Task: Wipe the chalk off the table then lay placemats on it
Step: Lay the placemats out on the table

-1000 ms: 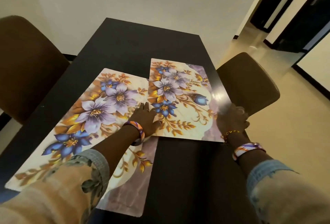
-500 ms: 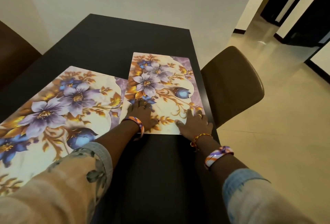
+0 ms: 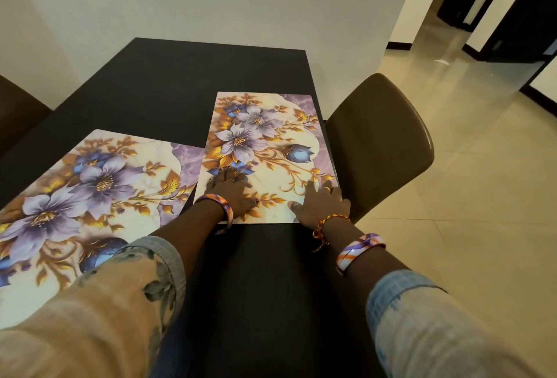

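Two floral placemats lie flat on the dark table (image 3: 187, 85). The right placemat (image 3: 271, 136) sits along the table's right edge. My left hand (image 3: 232, 194) presses flat on its near left part, fingers spread. On its near right corner my right hand (image 3: 322, 206) lies flat, fingers apart. The left placemat (image 3: 99, 185) spreads over the table's left side, its near end hidden under my left sleeve. Its right edge touches or slips just under the right placemat. No chalk marks show on the bare table top.
A brown padded chair (image 3: 379, 142) stands close against the table's right edge. Another brown chair (image 3: 18, 112) shows at the far left. A pale wall runs behind the table, and tiled floor (image 3: 452, 197) opens to the right toward dark doorways.
The right placemat has been squared against the table's right edge. My right hand moved from off the edge onto its near right corner. The view turned right.
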